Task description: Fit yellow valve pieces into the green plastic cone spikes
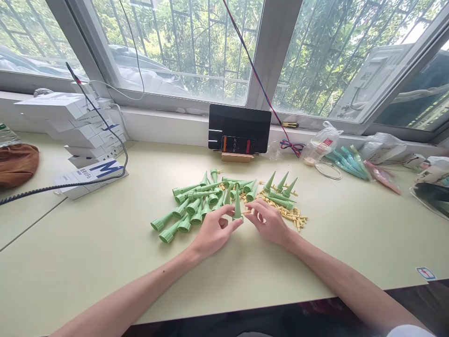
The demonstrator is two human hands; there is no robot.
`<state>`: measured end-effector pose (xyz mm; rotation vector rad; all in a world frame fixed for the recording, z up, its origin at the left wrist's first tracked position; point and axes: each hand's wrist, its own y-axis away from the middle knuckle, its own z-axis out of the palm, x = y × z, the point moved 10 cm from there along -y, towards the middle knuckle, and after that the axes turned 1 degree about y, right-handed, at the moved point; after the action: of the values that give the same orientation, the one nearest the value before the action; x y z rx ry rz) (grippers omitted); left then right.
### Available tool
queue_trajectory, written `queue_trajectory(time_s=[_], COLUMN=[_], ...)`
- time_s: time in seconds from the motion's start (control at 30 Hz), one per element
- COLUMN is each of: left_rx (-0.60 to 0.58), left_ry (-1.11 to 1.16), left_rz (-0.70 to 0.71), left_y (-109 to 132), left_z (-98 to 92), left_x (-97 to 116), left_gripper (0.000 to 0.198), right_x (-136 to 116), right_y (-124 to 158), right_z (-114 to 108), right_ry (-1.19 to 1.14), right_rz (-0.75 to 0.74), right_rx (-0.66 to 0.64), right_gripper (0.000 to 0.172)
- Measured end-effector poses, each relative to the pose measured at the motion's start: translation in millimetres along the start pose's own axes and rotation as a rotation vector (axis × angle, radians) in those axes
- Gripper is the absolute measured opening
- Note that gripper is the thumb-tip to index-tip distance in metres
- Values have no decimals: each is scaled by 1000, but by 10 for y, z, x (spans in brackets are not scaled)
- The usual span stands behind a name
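My left hand (218,229) is closed round the base of a green plastic spike (237,203), which stands point up. From the right, my right hand (268,221) pinches a small yellow plastic peg (246,212) against the spike's lower side; how far in it sits I cannot tell. Left of and behind my hands lies a pile of similar green spikes (194,206), many with their wide hollow ends facing me. A heap of loose yellow pegs (296,217) spreads beyond my right hand. Several spikes (281,181) stand upright behind that heap, some with yellow pegs in their sides.
A phone (238,145) showing a timer leans on a dark tablet (240,122) by the window. White boxes (87,135) are stacked at the left, with a black cable (119,173) across them. Plastic bags (321,142) and teal packets (349,163) lie at the back right.
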<state>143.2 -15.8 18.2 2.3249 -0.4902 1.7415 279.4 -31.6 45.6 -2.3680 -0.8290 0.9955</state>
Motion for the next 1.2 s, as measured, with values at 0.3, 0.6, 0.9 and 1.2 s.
queue_trajectory(time_s=[0.3,0.6,0.9,1.2], left_rx=[-22,-25,-8,-10], left_ry=[25,-20,-76,-90], left_rz=[18,38,99,159], left_y=[1,13,20,20], left_z=[19,33,17,29], left_x=[-8,31,84,105], left_gripper=[37,33,30,28], right_x=[-43,-98,-114,-87], right_y=[12,5,4,26], right_z=[5,8,92,138], right_ry=[18,65,92,90], right_rz=[-69,-111,-107,-105], right_rx=[8,2,-96,-138], right_gripper=[17,13,19,24])
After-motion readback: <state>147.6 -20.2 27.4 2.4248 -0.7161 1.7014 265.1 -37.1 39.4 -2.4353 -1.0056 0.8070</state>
